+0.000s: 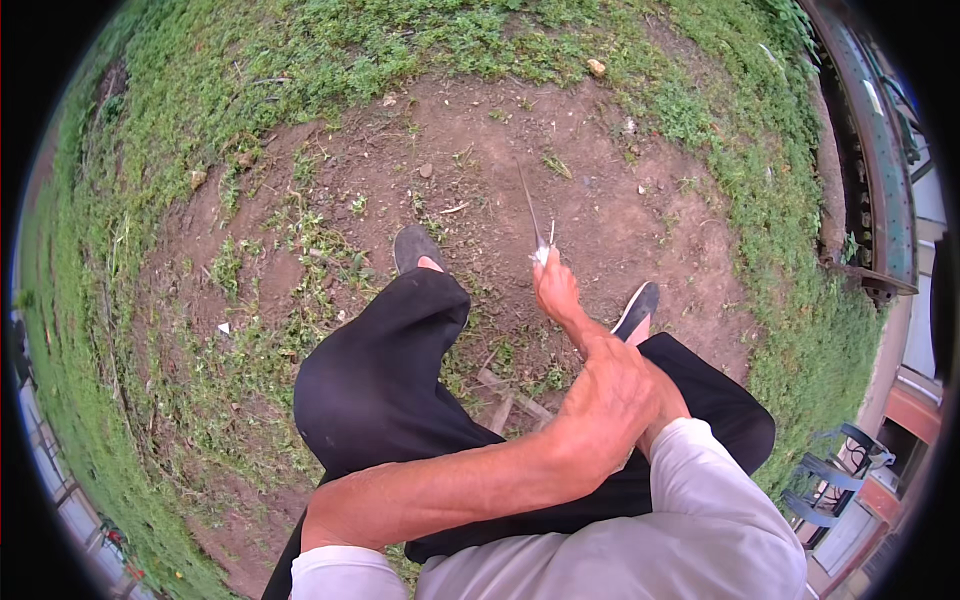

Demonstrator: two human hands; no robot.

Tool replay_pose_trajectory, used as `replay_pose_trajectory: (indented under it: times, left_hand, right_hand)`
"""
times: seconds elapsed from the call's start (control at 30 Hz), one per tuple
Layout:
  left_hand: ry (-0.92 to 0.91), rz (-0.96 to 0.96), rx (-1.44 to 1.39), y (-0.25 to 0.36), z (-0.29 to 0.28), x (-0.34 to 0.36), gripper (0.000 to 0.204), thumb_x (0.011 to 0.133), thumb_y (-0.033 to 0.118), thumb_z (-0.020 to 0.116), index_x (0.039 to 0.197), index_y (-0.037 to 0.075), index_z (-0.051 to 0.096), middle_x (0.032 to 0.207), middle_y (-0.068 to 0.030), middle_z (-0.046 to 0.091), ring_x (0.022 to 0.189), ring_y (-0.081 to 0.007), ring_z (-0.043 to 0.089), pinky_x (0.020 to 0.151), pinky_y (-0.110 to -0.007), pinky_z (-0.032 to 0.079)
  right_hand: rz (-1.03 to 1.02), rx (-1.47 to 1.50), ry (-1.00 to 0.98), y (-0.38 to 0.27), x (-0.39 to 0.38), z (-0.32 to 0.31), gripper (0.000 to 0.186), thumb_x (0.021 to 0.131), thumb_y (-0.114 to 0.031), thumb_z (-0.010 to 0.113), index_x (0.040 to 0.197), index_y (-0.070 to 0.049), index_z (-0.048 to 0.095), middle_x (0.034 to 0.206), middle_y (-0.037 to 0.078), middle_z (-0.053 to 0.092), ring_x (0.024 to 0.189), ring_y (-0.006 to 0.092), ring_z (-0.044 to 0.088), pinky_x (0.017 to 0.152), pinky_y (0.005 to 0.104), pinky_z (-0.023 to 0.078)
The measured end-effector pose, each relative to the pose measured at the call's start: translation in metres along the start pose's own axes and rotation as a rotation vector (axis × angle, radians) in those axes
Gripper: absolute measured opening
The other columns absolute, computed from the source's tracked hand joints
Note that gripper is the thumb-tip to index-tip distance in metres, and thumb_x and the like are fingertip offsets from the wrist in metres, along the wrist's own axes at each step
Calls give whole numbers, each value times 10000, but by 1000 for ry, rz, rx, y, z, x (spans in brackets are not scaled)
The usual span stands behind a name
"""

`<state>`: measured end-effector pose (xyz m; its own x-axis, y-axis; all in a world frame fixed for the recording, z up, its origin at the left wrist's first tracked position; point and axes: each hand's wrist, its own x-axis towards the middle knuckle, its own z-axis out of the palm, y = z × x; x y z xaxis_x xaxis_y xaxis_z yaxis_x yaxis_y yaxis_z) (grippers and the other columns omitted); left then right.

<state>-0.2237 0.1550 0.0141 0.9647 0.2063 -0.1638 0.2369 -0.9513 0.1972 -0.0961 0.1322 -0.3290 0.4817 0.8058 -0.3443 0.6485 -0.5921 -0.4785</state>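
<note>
My right hand (557, 290) is out in front over bare soil, between my two shoes. Its fingers are closed around something with a whitish part at the fingertips. A long thin rod (530, 205) juts from there away from me, over the dirt. Beside it a shorter, pale thin piece (552, 233) sticks up; I cannot tell whether the two are joined. My left forearm crosses in front of my body, and my left hand (612, 385) lies over my right forearm. The left fingers are hidden from view.
Brown soil (480, 130) with small stones and weeds lies around my feet, ringed by green low plants (430, 45). A rusty metal beam (880, 150) runs along the right. A blue-grey metal frame (830, 475) stands at lower right. Dry sticks (510, 398) lie between my legs.
</note>
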Motion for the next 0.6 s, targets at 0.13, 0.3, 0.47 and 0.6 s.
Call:
replay_pose_trajectory:
  times: [0.13,0.3,0.47,0.6]
  left_hand:
    - [39,-31,-22,-2,2,7,154,764,169,677,869,57,689,808,-65,626,814,-191,614,741,-337,438]
    - [13,-34,-10,-5,-3,2,150,768,161,672,876,58,690,806,-62,622,814,-189,613,742,-340,436]
    - [73,-4,66,-5,1,0,166,754,186,685,856,56,693,795,-53,607,815,-193,608,743,-360,431]
    - [-10,37,51,0,3,5,186,728,205,707,845,62,702,790,-46,599,815,-190,607,729,-354,419]
  right_hand:
    - [-30,-63,17,-22,58,-11,362,983,-299,521,1071,51,485,845,350,653,825,546,644,742,615,514]
    - [-44,-63,-86,-3,0,1,351,984,-292,521,1125,19,439,807,323,654,793,532,644,717,619,494]
    - [-46,-153,-86,38,-79,-4,322,987,-256,519,1198,-13,538,790,172,656,717,402,642,648,546,515]
    - [-139,-194,-23,27,-96,-18,286,973,-248,538,1156,-28,554,795,162,655,743,390,647,652,531,518]
